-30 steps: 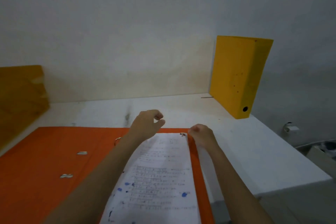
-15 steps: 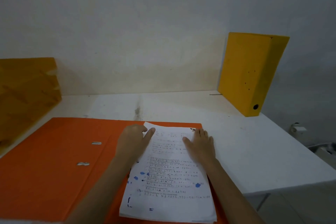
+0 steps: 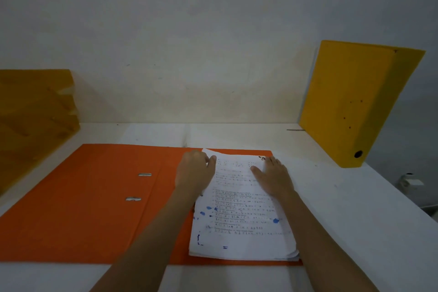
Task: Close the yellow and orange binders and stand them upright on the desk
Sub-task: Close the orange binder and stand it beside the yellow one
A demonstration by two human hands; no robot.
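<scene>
Head view: the yellow binder [image 3: 350,104] already stands closed and upright on the table [image 3: 343,208], beyond and right of the hands. The orange binder [image 3: 90,201] lies open flat beneath them. Left hand [image 3: 193,173] and right hand [image 3: 272,178] rest spread, palms down, on its paper stack [image 3: 239,216], gripping nothing. Closing and standing it remain.
</scene>
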